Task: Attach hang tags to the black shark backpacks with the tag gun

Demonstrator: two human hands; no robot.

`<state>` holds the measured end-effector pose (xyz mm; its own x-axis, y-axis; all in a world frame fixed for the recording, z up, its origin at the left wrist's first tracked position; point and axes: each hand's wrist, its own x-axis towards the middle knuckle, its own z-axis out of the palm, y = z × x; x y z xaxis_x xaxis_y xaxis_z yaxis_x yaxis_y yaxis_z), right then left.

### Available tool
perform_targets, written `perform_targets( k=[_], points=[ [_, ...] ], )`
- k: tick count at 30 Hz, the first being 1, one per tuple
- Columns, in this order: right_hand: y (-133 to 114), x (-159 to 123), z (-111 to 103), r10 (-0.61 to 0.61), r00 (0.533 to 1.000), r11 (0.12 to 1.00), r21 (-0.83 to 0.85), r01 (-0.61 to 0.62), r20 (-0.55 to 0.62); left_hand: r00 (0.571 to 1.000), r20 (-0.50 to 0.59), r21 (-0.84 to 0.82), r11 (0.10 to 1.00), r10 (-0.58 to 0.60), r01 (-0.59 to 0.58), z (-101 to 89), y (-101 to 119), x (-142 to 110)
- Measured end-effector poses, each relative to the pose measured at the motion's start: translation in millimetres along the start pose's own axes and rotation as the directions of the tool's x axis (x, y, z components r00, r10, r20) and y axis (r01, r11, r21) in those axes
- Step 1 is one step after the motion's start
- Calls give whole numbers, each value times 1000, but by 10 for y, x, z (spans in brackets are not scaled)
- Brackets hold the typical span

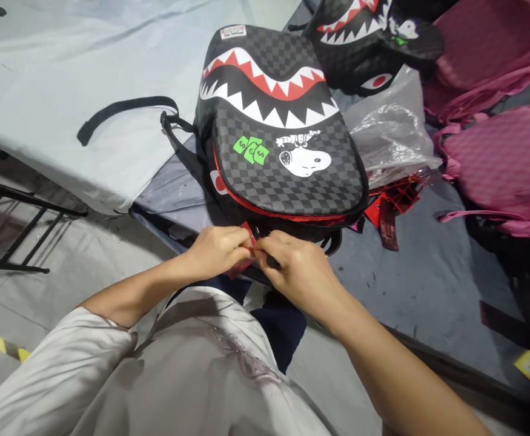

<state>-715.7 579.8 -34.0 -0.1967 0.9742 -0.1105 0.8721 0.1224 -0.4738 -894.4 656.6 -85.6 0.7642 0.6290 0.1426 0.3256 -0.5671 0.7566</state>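
A black and grey checkered backpack (287,175) with a shark-mouth print, green bills and a white cartoon dog head lies at the table's near edge. At its near end, my left hand (217,249) is closed, pinching a red tag (245,229). My right hand (298,269) is closed too, its fingertips meeting the left's at the tag. A small dark piece shows between the right fingers, but I cannot tell what it is. A black strap (128,108) stretches out from the backpack's left side over the white cloth.
Several loose red tags (388,215) lie right of the backpack beside a clear plastic bag (389,130). A similar shark-mouth backpack (360,54) is behind. Pink backpacks (505,163) sit at the right. A black metal rack (19,230) stands on the floor at left.
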Motion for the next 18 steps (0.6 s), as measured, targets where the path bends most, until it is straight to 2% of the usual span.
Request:
perform_targets(
  k=[2,4,8,11,14,16,18],
  points=[
    [-9,11,18,-10,1000,1000,-7,10,1,998,20,32,998,-58,58,-16,36,25],
    [-6,21,30,-9,1000,1000,-6,9,7,998,27,85,995,-52,50,-16,52,44],
    [2,34,36,20,999,1000,-18,-20,26,997,-26,229,972,67,-60,23,34,38],
    [-4,39,35,40,998,999,-20,-39,38,982,-66,263,952,180,-156,49,17,-2],
    [-22,38,37,63,997,998,-16,-62,43,986,-55,174,974,154,-143,41,24,-51],
    [-36,37,37,82,995,997,-17,-81,50,996,8,65,994,93,-94,27,36,-76],
    [-49,37,37,89,994,996,-26,-88,60,998,48,24,998,51,-52,19,49,-85]
  ],
)
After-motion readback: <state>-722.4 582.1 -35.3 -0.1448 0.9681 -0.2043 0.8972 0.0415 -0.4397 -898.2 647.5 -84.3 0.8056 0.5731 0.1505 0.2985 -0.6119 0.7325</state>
